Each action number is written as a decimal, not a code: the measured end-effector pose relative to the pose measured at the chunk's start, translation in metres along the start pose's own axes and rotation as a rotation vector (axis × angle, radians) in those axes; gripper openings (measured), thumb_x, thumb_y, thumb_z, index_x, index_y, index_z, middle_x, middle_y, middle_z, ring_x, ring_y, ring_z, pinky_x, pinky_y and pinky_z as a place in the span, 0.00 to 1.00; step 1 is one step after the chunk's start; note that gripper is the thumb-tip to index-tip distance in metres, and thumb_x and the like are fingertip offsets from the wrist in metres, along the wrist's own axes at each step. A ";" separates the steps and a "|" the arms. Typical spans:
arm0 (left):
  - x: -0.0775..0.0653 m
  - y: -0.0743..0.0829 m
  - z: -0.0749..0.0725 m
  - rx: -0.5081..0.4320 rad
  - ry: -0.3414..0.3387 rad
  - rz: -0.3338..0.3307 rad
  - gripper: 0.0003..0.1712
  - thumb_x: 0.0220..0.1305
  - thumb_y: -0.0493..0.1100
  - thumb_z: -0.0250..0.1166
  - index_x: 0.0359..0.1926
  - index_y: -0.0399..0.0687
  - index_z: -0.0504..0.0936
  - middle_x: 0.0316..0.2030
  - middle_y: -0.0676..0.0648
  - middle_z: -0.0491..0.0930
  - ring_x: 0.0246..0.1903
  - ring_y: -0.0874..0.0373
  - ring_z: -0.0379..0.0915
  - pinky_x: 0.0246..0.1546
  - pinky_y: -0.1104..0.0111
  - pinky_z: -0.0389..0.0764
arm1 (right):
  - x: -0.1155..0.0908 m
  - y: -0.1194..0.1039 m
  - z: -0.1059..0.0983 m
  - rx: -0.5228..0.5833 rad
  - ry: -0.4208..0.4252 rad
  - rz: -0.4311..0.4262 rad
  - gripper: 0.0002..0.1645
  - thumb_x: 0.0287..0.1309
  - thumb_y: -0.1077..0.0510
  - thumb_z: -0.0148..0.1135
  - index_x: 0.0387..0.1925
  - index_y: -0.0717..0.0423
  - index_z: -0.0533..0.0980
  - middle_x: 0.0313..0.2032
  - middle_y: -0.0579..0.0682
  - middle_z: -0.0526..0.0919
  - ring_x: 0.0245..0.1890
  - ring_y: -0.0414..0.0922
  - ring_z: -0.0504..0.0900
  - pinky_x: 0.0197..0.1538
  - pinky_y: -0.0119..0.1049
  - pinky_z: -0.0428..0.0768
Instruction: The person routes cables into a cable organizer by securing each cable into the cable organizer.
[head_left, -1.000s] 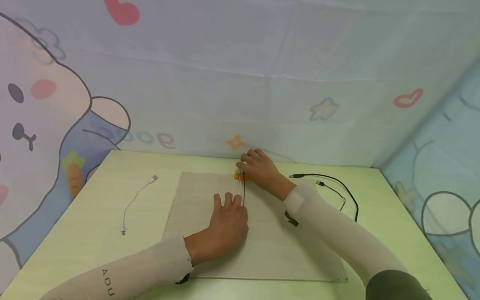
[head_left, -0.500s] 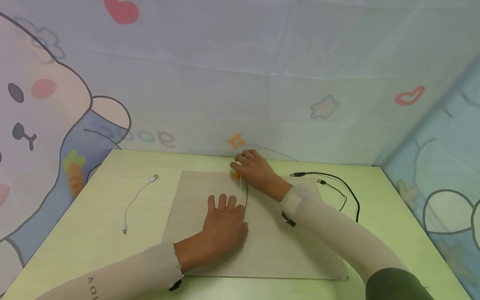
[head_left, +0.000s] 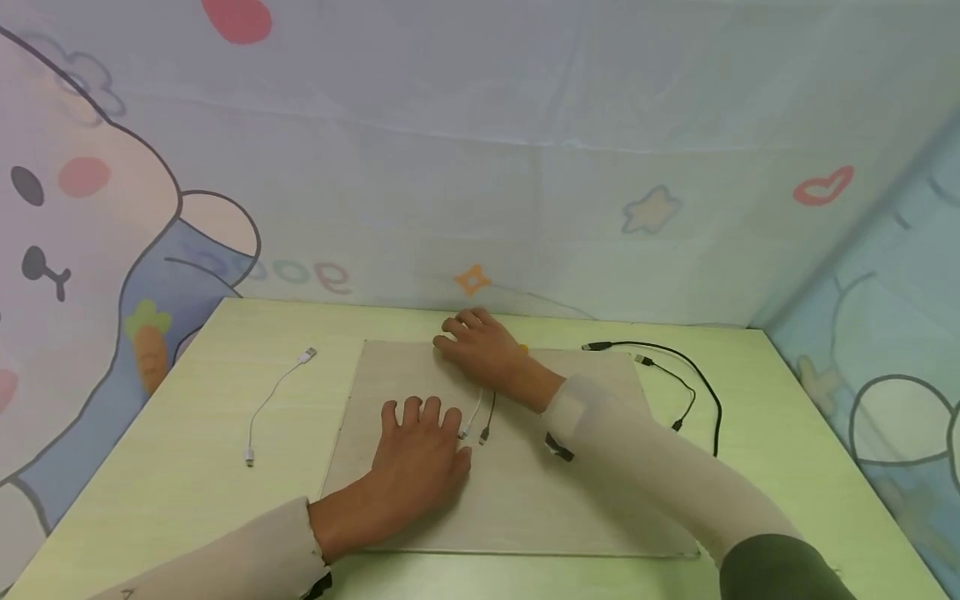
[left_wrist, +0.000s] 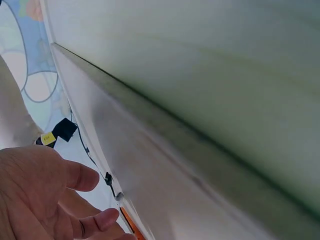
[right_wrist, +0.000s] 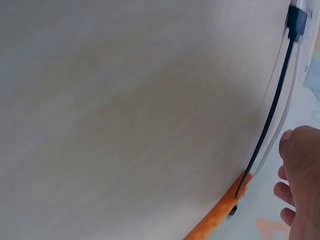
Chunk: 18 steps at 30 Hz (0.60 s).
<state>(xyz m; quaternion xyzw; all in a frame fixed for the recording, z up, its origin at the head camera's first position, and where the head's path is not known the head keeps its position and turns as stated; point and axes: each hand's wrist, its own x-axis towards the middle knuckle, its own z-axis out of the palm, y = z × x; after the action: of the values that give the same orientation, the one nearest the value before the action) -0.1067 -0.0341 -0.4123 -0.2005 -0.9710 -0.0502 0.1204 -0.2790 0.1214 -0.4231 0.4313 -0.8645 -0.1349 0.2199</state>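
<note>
My left hand (head_left: 416, 467) hovers or rests over the board with its fingers spread and relaxed, just left of two cable ends. Those ends belong to a white cable (head_left: 469, 423) and a black cable (head_left: 488, 421) lying side by side. Both run up to an orange strip (right_wrist: 220, 210) that looks like a cable holder; in the head view it is mostly behind my right hand (head_left: 487, 354). That hand is above the strip, fingers loosely bent, and nothing shows in its grasp. In the left wrist view, the left thumb and fingers hold nothing.
The beige board (head_left: 570, 508) lies on the pale table (head_left: 187, 508). A short white USB cable (head_left: 270, 396) lies to the left. On the right are a thick black cable (head_left: 697, 375) and a shorter black USB cable (head_left: 686, 389). A printed cloth (head_left: 405, 167) hangs behind.
My left hand has drawn back left and toward me from the cables, uncovering their ends. My right hand has shifted left and slightly nearer, over the orange strip.
</note>
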 end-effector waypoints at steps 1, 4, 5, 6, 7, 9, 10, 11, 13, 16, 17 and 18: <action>-0.001 -0.002 0.000 0.001 0.000 -0.003 0.18 0.71 0.52 0.76 0.45 0.43 0.82 0.43 0.40 0.81 0.52 0.38 0.77 0.61 0.36 0.72 | 0.001 -0.002 -0.001 0.004 -0.006 0.001 0.10 0.84 0.50 0.63 0.58 0.45 0.84 0.61 0.47 0.88 0.65 0.52 0.85 0.72 0.47 0.81; -0.003 -0.006 0.000 -0.003 0.004 -0.013 0.18 0.70 0.52 0.76 0.44 0.43 0.82 0.43 0.39 0.81 0.53 0.37 0.78 0.62 0.35 0.73 | 0.004 -0.009 -0.002 0.021 -0.022 -0.001 0.11 0.86 0.50 0.61 0.58 0.45 0.84 0.62 0.47 0.88 0.65 0.52 0.85 0.73 0.47 0.81; -0.003 -0.008 0.000 -0.004 0.003 -0.015 0.18 0.71 0.52 0.76 0.44 0.43 0.82 0.44 0.39 0.81 0.53 0.37 0.78 0.62 0.35 0.73 | 0.004 -0.011 -0.002 0.024 -0.025 -0.002 0.11 0.86 0.51 0.60 0.58 0.45 0.84 0.62 0.47 0.88 0.65 0.52 0.85 0.73 0.48 0.80; -0.004 -0.009 0.000 -0.004 0.004 -0.016 0.18 0.71 0.52 0.76 0.44 0.43 0.82 0.44 0.39 0.81 0.54 0.36 0.78 0.62 0.35 0.74 | 0.005 -0.013 -0.001 0.029 -0.030 -0.004 0.11 0.87 0.51 0.59 0.59 0.45 0.84 0.62 0.47 0.87 0.65 0.52 0.85 0.74 0.48 0.80; -0.005 -0.011 0.001 -0.005 0.003 -0.017 0.18 0.71 0.52 0.76 0.44 0.43 0.82 0.44 0.39 0.82 0.54 0.36 0.78 0.63 0.34 0.74 | 0.006 -0.015 -0.001 0.030 -0.036 -0.007 0.11 0.88 0.51 0.58 0.59 0.45 0.83 0.62 0.47 0.87 0.66 0.52 0.85 0.75 0.48 0.80; -0.006 -0.013 0.001 -0.014 -0.006 -0.021 0.17 0.71 0.52 0.75 0.45 0.43 0.83 0.45 0.38 0.81 0.55 0.35 0.77 0.63 0.33 0.73 | 0.007 -0.018 0.000 0.030 -0.046 -0.014 0.11 0.88 0.51 0.57 0.60 0.45 0.82 0.63 0.47 0.87 0.66 0.51 0.84 0.76 0.48 0.79; -0.007 -0.015 0.001 -0.019 -0.010 -0.025 0.17 0.71 0.51 0.75 0.45 0.43 0.83 0.44 0.38 0.81 0.55 0.35 0.77 0.64 0.33 0.72 | 0.008 -0.020 0.000 0.027 -0.050 -0.018 0.12 0.89 0.50 0.56 0.60 0.45 0.82 0.63 0.46 0.87 0.67 0.51 0.84 0.76 0.48 0.79; -0.007 -0.016 0.001 -0.021 -0.015 -0.027 0.16 0.72 0.51 0.74 0.45 0.43 0.83 0.44 0.38 0.81 0.56 0.34 0.77 0.64 0.32 0.72 | 0.009 -0.021 0.000 0.017 -0.057 -0.023 0.12 0.89 0.49 0.56 0.61 0.44 0.82 0.63 0.46 0.86 0.67 0.51 0.84 0.77 0.48 0.79; -0.009 -0.019 0.001 -0.028 -0.018 -0.034 0.15 0.72 0.51 0.73 0.44 0.44 0.82 0.43 0.38 0.80 0.56 0.34 0.76 0.64 0.32 0.71 | 0.010 -0.024 0.000 0.006 -0.063 -0.029 0.13 0.89 0.47 0.55 0.61 0.43 0.81 0.63 0.45 0.86 0.68 0.50 0.83 0.77 0.47 0.78; -0.011 -0.022 -0.001 -0.032 -0.011 -0.046 0.15 0.72 0.50 0.73 0.43 0.44 0.81 0.41 0.38 0.79 0.56 0.34 0.76 0.64 0.32 0.71 | 0.012 -0.029 -0.001 -0.003 -0.055 -0.037 0.14 0.90 0.46 0.54 0.61 0.43 0.81 0.62 0.44 0.86 0.68 0.49 0.83 0.77 0.46 0.78; -0.011 -0.024 -0.001 -0.029 -0.006 -0.049 0.15 0.72 0.50 0.73 0.43 0.43 0.81 0.41 0.38 0.78 0.55 0.34 0.76 0.63 0.32 0.71 | 0.012 -0.030 -0.002 -0.004 -0.049 -0.039 0.14 0.90 0.46 0.54 0.61 0.42 0.82 0.62 0.44 0.86 0.67 0.49 0.84 0.76 0.45 0.78; -0.012 -0.025 -0.001 -0.026 -0.003 -0.053 0.15 0.72 0.50 0.73 0.43 0.43 0.81 0.41 0.38 0.78 0.56 0.34 0.76 0.63 0.32 0.70 | 0.013 -0.032 -0.002 -0.005 -0.040 -0.042 0.13 0.90 0.47 0.54 0.60 0.42 0.82 0.61 0.43 0.87 0.67 0.49 0.84 0.76 0.45 0.79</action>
<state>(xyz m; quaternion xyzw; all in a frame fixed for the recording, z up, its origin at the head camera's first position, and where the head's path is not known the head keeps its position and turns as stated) -0.1058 -0.0616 -0.4153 -0.1762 -0.9754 -0.0658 0.1150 -0.2631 0.0923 -0.4313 0.4461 -0.8592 -0.1501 0.2005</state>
